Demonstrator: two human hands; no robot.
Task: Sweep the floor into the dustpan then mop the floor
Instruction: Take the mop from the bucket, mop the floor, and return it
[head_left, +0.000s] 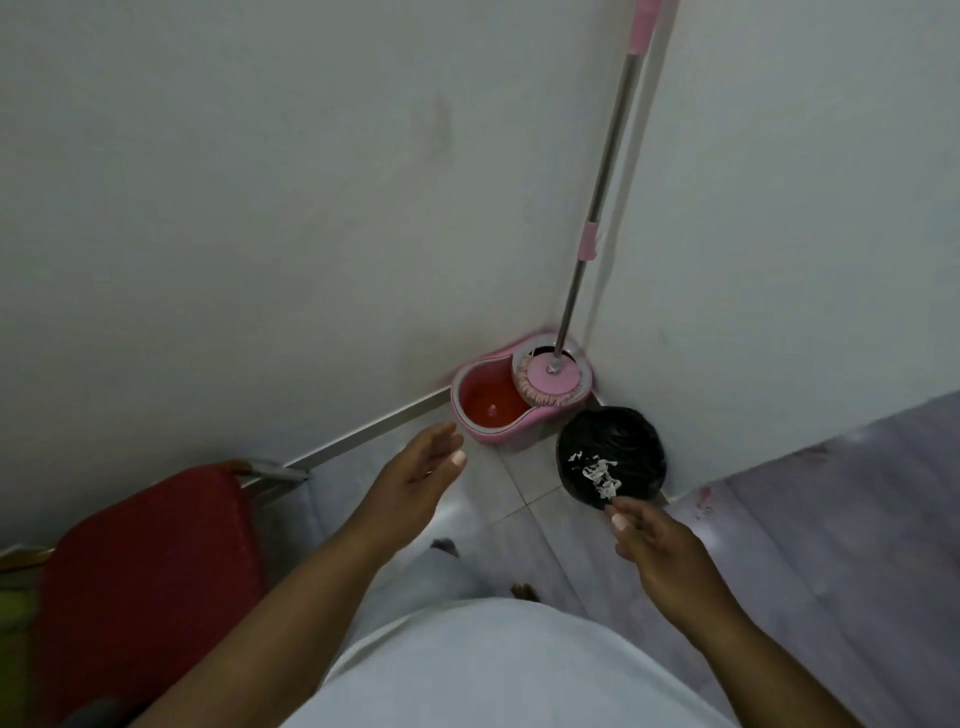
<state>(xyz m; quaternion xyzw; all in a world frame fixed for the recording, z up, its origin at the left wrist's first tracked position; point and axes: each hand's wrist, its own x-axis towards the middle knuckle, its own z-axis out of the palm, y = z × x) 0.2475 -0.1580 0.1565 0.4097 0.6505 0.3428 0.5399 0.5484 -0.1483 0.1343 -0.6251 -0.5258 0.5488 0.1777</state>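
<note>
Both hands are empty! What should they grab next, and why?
Probably the mop handle. The left hand and the right hand are both open, hold nothing, and reach toward the corner. White scraps lie in the black bin, so the sweeping looks done. The mop head sits in the pink bucket, ready to lift out.

A red cushioned chair with a metal frame (150, 571) stands low on the left, close to 1 of 2 pale plaster walls (260, 208). By the other wall sits a round bin lined with black plastic (631, 441), white paper scraps (597, 475) lying inside.
</note>
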